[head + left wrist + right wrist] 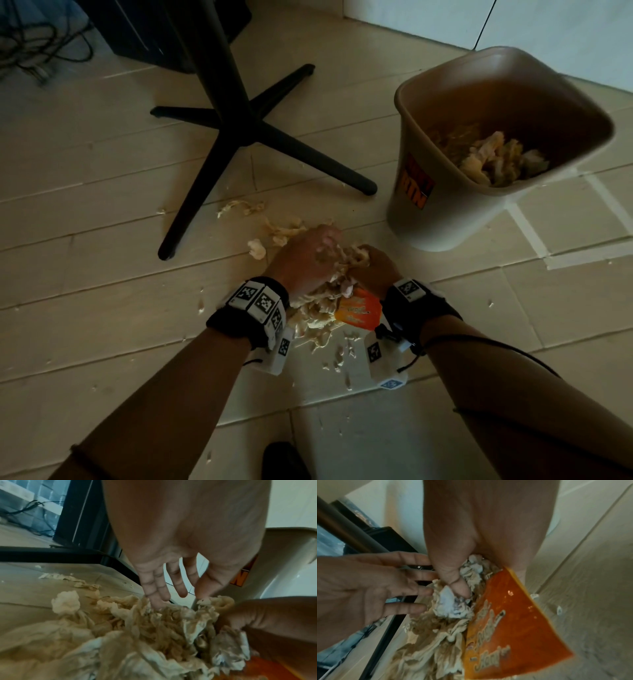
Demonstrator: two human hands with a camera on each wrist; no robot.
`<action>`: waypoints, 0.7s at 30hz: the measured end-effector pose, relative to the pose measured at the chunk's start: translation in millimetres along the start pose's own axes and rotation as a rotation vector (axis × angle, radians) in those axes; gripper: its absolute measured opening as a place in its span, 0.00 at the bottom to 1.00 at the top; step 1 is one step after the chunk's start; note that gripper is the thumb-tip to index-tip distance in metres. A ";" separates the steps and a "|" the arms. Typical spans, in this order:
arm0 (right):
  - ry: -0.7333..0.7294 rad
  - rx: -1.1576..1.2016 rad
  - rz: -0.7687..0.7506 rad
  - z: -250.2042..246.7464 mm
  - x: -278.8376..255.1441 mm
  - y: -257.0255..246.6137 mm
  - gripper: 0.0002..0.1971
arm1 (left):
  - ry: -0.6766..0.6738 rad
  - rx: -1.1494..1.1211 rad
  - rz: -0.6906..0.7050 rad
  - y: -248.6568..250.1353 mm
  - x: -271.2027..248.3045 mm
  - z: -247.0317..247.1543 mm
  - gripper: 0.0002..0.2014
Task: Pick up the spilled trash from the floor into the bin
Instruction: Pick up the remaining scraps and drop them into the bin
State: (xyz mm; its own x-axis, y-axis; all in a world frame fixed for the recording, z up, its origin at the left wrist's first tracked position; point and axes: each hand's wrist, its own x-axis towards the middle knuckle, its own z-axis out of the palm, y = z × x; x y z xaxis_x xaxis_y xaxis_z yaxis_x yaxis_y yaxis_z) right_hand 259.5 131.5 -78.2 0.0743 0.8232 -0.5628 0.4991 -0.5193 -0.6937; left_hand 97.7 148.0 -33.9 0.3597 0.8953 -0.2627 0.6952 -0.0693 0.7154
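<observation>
Trash: our pile of crumpled tissue (318, 308) lies on the floor just beside the bin (445, 219), so each carry is short.
Right hand (375, 270): its grip pinches tissue and an orange wrapper (508, 622).
Left hand (305, 260): fingers (154, 588) spread, corralling the pile.
Bin: upright, already partly filled.

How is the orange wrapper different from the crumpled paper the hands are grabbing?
The orange wrapper is flat, glossy and printed with lettering; the crumpled paper is pale, wrinkled and plain. The wrapper is one piece; the paper is a pile of many shreds. Both are gathered between the left hand and right hand.
</observation>
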 end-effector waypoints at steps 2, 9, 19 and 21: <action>0.016 -0.016 -0.034 0.8 6.1 3.0 0.38 | -0.144 0.131 0.018 -4.1 -0.1 3.3 0.33; 0.074 0.035 -0.077 -12.1 2.9 1.0 0.30 | -0.189 0.354 -0.029 -24.1 -2.0 20.9 0.40; 0.154 0.323 -0.085 -30.8 -8.7 -9.3 0.06 | -0.040 0.327 -0.091 -24.9 -8.3 16.6 0.29; 0.182 0.349 -0.059 -31.6 -6.8 -12.9 0.06 | -0.010 0.285 -0.080 -21.9 -10.1 17.6 0.29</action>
State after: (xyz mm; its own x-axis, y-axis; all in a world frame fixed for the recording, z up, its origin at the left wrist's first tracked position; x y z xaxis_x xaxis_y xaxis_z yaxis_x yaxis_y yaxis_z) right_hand 279.8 139.9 -51.3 0.2215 0.8648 -0.4507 0.1862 -0.4912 -0.8509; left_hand 89.8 132.8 -58.4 0.3022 0.8984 -0.3186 0.8677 -0.1208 0.4822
